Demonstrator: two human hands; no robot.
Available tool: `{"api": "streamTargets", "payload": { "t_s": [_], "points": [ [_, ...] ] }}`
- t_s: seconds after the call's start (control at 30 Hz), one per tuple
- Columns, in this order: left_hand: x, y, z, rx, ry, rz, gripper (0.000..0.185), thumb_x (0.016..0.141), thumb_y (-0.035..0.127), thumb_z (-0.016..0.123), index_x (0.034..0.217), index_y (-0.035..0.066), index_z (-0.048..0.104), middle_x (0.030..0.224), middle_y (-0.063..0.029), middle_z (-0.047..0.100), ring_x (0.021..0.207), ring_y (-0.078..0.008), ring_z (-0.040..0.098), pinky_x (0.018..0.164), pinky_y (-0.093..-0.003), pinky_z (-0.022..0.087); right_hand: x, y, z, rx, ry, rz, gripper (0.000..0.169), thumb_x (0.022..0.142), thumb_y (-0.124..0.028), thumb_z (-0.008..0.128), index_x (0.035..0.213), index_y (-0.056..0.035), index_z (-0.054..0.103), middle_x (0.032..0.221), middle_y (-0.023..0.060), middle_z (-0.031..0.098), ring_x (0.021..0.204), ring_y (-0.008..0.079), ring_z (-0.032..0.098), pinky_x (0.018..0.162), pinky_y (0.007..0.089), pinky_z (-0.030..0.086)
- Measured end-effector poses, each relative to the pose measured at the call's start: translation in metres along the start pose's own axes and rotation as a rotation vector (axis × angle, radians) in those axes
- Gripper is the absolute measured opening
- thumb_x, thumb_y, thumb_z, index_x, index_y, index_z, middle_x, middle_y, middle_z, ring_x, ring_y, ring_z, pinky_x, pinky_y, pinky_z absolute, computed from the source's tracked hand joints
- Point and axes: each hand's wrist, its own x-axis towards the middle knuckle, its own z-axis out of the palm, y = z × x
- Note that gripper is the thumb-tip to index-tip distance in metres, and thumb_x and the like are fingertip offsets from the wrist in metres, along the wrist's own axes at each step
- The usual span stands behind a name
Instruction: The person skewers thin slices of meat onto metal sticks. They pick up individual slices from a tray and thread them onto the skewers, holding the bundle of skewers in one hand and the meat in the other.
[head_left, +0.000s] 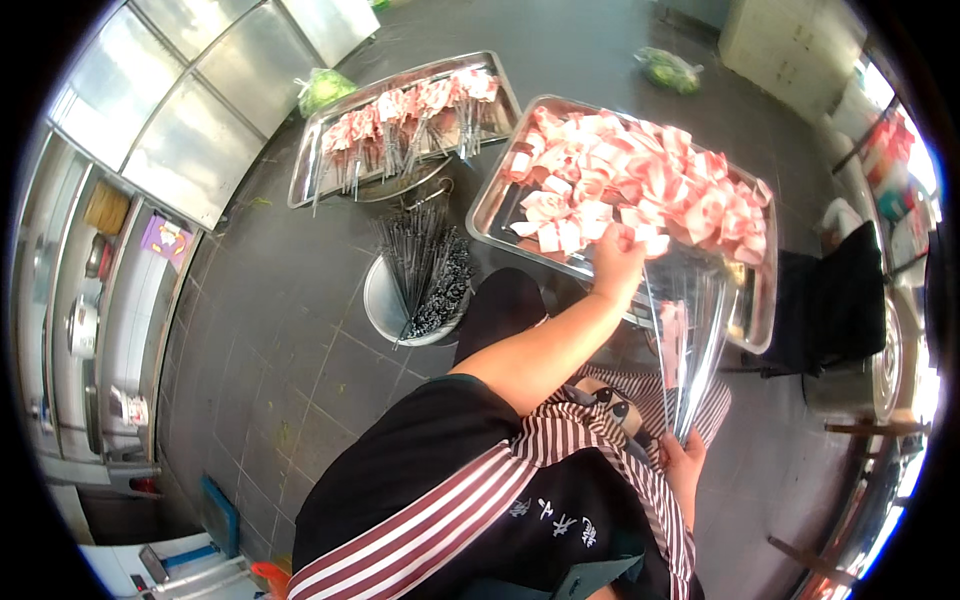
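My left hand (619, 259) pinches a pale pink meat slice (651, 241) at the near edge of a stainless steel tray (501, 187). Thin, rolled or folded meat slices (637, 169) are heaped across that tray. My right hand (682, 454), low near my lap, grips a fan of shiny metal skewers (701, 375) by their lower ends. One skewer from this fan reaches up to the slice at my left fingertips; whether it pierces the slice is hard to tell. A meat strip (673, 337) shows among the skewers.
Left of the heap, a second steel tray (304, 176) holds skewered meat (390, 105). A pail (379, 319) full of metal skewers (416, 247) stands on the tiled floor. Bagged green vegetables (667, 70) lie beyond. A black chair (840, 307) is at right, metal cabinets (195, 127) at left.
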Motion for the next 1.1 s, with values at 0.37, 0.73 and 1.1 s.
{"api": "streamTargets", "payload": {
  "t_s": [0.37,0.73,1.1],
  "points": [
    [-0.004,-0.012,-0.009,-0.093,-0.103,-0.195,0.017,0.07,-0.002,0.06,0.084,-0.001,0.051,0.074,-0.0079,0.059,0.059,-0.0158,0.057,0.055,-0.0258,0.047,-0.002,-0.007,0.007,0.024,0.056,0.051,0.005,0.079,-0.003,0.055,0.083,-0.0025,0.053,0.055,-0.0017,0.047,0.043,0.0053,0.039,0.039,0.0193,0.028],
    [0.018,-0.031,-0.029,-0.171,-0.159,-0.471,0.021,0.083,0.011,0.044,0.095,-0.005,0.052,0.08,-0.0155,0.061,0.065,-0.0294,0.062,0.049,-0.0375,0.051,-0.004,-0.006,0.002,0.091,-0.016,0.038,0.004,0.081,-0.002,0.052,0.084,-0.0029,0.05,0.056,-0.0028,0.045,0.044,0.0046,0.038,0.04,0.0183,0.03],
    [0.021,-0.034,-0.032,-0.298,-0.264,-0.545,0.021,0.082,0.01,0.043,0.089,-0.007,0.052,0.077,-0.0146,0.059,0.068,-0.0289,0.06,0.062,-0.0394,0.051,-0.006,0.0,-0.007,0.111,-0.033,-0.001,0.004,0.08,-0.001,0.054,0.084,-0.0007,0.053,0.057,-0.0023,0.048,0.045,0.0036,0.04,0.041,0.0168,0.03]
  ]
}}
